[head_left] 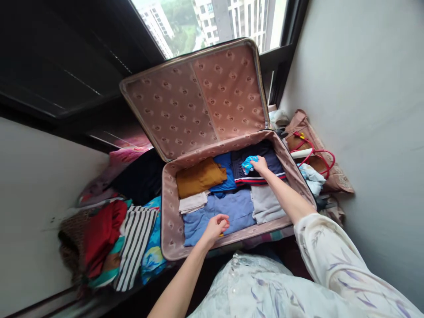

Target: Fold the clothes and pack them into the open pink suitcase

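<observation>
A small bright blue cloth item (249, 164), bunched and crumpled with a paler pattern on it, sits at the far right of the open suitcase (170, 221), on top of a dark navy garment with red and white stripes (258, 176). The right hand (260, 164) grasps it, fingers pinched on its near edge, arm stretched across the case from the near right. As a judgement, the step in hand is placing this little piece among the packed clothes; the next move calls for pressing it flat or tucking it into a gap so that it does not ride loose on the stack, then letting go without dragging the folded layer under it. The left hand (217, 226) hovers over the near edge of the case, loosely curled with thumb and fingers close together; a speck of yellow shows at the fingertips, but I cannot tell whether it holds anything. Below it lies a blue garment (228, 210), with a grey one (266, 205) to the right, a mustard-brown fold (200, 176) and a white cloth (192, 203) to the left. The patterned lid (198, 95) leans against the window (212, 22). Left of the case lies a heap of clothes with a black-and-white striped piece (134, 247); right of it stands a bag with red handles (313, 152).
</observation>
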Motion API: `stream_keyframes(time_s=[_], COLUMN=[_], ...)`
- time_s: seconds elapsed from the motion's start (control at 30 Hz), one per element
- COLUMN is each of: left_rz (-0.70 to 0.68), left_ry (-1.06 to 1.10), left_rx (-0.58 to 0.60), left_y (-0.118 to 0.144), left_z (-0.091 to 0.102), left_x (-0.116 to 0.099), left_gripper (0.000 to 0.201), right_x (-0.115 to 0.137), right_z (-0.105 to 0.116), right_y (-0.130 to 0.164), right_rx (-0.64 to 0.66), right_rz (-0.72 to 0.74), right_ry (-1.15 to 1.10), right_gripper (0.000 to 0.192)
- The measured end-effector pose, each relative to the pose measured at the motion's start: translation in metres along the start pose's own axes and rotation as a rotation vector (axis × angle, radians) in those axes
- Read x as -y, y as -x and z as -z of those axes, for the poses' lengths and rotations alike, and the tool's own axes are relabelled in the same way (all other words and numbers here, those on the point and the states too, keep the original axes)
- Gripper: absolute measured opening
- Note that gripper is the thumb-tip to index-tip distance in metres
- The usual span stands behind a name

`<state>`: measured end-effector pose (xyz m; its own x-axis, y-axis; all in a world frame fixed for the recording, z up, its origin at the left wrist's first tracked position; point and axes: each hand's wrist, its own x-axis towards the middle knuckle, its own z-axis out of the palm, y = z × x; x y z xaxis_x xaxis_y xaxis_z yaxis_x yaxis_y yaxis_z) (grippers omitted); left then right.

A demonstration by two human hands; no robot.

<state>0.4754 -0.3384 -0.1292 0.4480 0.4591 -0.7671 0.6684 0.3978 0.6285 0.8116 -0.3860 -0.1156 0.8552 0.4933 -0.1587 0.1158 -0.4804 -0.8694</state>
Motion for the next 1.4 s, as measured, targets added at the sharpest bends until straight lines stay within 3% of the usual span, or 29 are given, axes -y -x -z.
stream_keyframes(time_s=[0.13, 0.23, 0.37, 0.5, 0.63, 0.7, 0.83, 0.97, 1.1, 1.17, 1.3, 1.4], left_rz=[-0.03, -0.122, -0.237, -0.296, -0.254, -0.235, -0.259, -0.295, -0.284, -0.347, -0.53, -0.543], left_ry=[-0.019, -0.098, -0.153, -0.125, -0.074, -0.045, 0.035, 0.082, -0.001, -0.127, -0.441, -0.398], left_rx=[-0.062, -0.217, -0.36, -0.441, -0.486, -0.47, -0.361, -0.272, -0.345, -0.366, -0.185, -0.123], left_y=[-0.041, -0.08, -0.129, -0.166, -0.196, -0.207, -0.214, -0.207, -0.194, -0.184, -0.162, -0.15], left_z=[-0.018, -0.036, -0.066, -0.092, -0.105, -0.107, -0.114, -0.128, -0.146, -0.16, -0.191, -0.203], left_x=[-0.02, -0.048, -0.089, -0.118, -0.134, -0.137, -0.139, -0.142, -0.153, -0.155, -0.148, -0.139], left_gripper=[0.023, 0.026, 0.04, 0.058, 0.068, 0.072, 0.071, 0.058, 0.049, 0.052, 0.044, 0.033], right_x=[-0.021, -0.05, -0.106, -0.158, -0.178, -0.175, -0.157, -0.148, -0.152, -0.154, -0.157, -0.158], right_z=[0.049, 0.109, 0.185, 0.221, 0.216, 0.201, 0.156, 0.129, 0.13, 0.133, 0.134, 0.134], right_y=[0.007, 0.016, 0.031, 0.045, 0.075, 0.097, 0.14, 0.157, 0.154, 0.152, 0.151, 0.151], right_rx=[-0.058, -0.159, -0.391, -0.334, -0.409, -0.446, -0.397, -0.408, -0.386, -0.376, -0.383, -0.38], right_rz=[0.068, 0.092, 0.096, 0.037, 0.095, 0.158, 0.267, 0.259, 0.262, 0.262, 0.259, 0.268], right_ry=[-0.016, -0.01, 0.132, 0.42, 0.544, 0.547, 0.528, 0.648, 0.701, 0.72, 0.732, 0.75], right_gripper=[0.04, 0.033, 0.028, 0.047, 0.067, 0.063, 0.052, 0.039, 0.032, 0.031, 0.031, 0.03])
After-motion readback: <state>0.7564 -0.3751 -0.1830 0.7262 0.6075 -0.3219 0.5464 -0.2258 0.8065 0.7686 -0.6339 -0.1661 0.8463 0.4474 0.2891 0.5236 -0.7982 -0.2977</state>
